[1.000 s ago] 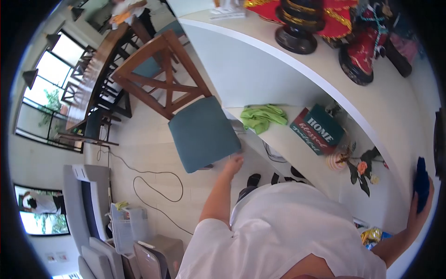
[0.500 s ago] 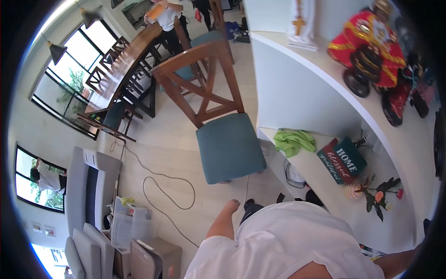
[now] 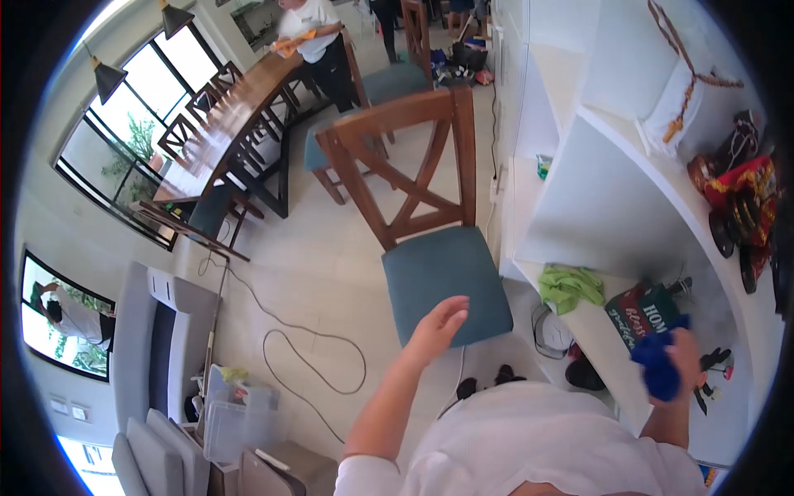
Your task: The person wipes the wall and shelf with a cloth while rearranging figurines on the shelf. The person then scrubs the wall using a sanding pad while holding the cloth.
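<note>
My left hand [image 3: 442,326] is raised over the teal seat of a wooden chair [image 3: 451,277], its fingers loosely bent and nothing seen in them. A dark blue cloth [image 3: 657,364] is bunched in my right hand [image 3: 685,364], in front of the lower shelf. Just behind the cloth stands a green and red sign with lettering [image 3: 637,310], partly covered by it. To the sign's left, a crumpled lime green cloth [image 3: 571,287] lies on the same shelf. Artificial flowers [image 3: 713,372] show beside my right hand.
Red-robed figurines [image 3: 744,207] and a white item with a wooden cross and beads [image 3: 674,107] occupy the upper shelf [image 3: 637,145]. A cable [image 3: 314,332] loops across the floor. Another person [image 3: 314,37] holds an orange cloth near the long table [image 3: 223,116]. A plastic bin [image 3: 240,422] sits lower left.
My right hand has come from the far right edge to before the lower shelf with the blue cloth. My left hand has risen over the seat. The view has shifted to the right.
</note>
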A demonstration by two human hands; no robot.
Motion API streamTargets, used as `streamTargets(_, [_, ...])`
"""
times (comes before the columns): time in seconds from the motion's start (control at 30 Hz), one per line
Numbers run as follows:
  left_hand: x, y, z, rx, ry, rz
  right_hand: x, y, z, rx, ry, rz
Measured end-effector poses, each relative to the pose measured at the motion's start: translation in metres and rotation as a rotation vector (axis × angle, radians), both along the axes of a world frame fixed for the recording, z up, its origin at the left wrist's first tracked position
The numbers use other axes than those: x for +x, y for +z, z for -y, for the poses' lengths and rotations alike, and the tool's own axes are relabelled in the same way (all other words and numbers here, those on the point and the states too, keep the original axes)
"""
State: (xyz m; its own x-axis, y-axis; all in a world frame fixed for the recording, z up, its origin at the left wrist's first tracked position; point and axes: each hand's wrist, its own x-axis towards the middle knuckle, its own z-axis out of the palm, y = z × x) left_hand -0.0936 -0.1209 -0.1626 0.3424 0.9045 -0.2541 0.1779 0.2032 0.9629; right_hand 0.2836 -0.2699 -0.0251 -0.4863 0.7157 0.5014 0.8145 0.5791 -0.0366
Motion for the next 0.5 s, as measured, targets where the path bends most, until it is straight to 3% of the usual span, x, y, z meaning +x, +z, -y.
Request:
streamTargets(0.07, [0.007, 0.058, 0.001, 0.067, -0.041, 0.321, -0.028, -0.014, -0.040, -0.038, 0.126, -0.055])
streamTargets(0.13, [0.006, 0.110, 0.011, 0.231, -0.193, 0.447, -0.055, -0.019, -0.081, -0.051, 0.226, -0.162])
streamTargets(0.2, [0.000, 0.142, 0.012, 0.581, -0.554, 0.420, -0.072, -0.021, -0.113, -0.010, 0.281, -0.200])
streamTargets(0.27, [0.013, 0.160, 0.018, 0.751, -0.835, 0.624, -0.080, -0.027, -0.145, -0.041, 0.311, -0.236])
streamTargets(0.37, [0.015, 0.166, 0.015, 0.810, -1.161, 0.597, -0.093, -0.039, -0.175, -0.129, 0.340, -0.295])
streamTargets(0.5, [0.014, 0.183, -0.011, 0.865, -1.020, 0.352, -0.106, -0.047, -0.201, -0.127, 0.365, -0.277])
